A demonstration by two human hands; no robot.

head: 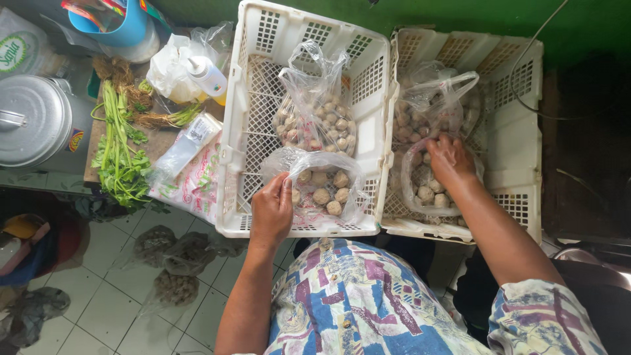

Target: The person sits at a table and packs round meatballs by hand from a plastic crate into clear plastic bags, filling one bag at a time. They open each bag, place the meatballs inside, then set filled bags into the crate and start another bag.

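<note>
two white plastic baskets with holes in the sides are seen side by side, touching, on a counter. in the left white basket two clear plastic bags full of small round brown balls are laid. the near clear bag is pinched at its open edge by the left hand; the grip is closed on the thin plastic, thumb against fingers. the far clear bag is tied at the top and is left alone behind it.

in the right white basket more round balls are kept, some loose and some in another open clear bag. the right hand is pushed down into the balls in this basket. its fingers are curled and partly hidden, so it cannot be told if anything is held in its grip.

to the left of the baskets, a bunch of long green leafy stalks is laid on a wooden board, near a round silver metal pot lid and a white squeeze bottle. three more filled bags are seen on the white tiled floor below. a patterned shirt is worn by the person.
</note>
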